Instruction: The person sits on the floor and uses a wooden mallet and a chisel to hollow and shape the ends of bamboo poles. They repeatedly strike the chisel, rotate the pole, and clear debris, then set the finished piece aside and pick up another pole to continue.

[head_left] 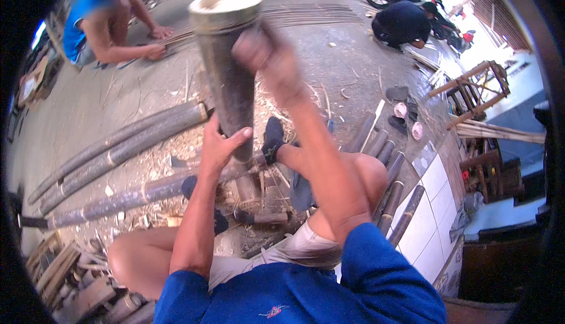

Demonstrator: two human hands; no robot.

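Note:
A thick dark bamboo section (pixel 226 82) stands nearly upright in front of me, its pale, open rim at the top. My left hand (pixel 219 147) is closed round its lower part, thumb on the near side. Against its upper right side, just below the rim, is my right hand (pixel 273 59). Motion smears those fingers, so whether they hold anything does not show. Below, a short tool with a wooden handle (pixel 268 217) lies between my legs. A long bamboo pole (pixel 141 194) lies across the floor at the left.
More bamboo poles (pixel 123 153) lie farther left, among pale shavings (pixel 159 159). Several dark bamboo lengths (pixel 391 203) rest by my right knee. Offcuts (pixel 76 283) are heaped at the lower left. Two people crouch beyond, one in blue (pixel 97 24), one in black (pixel 403 24).

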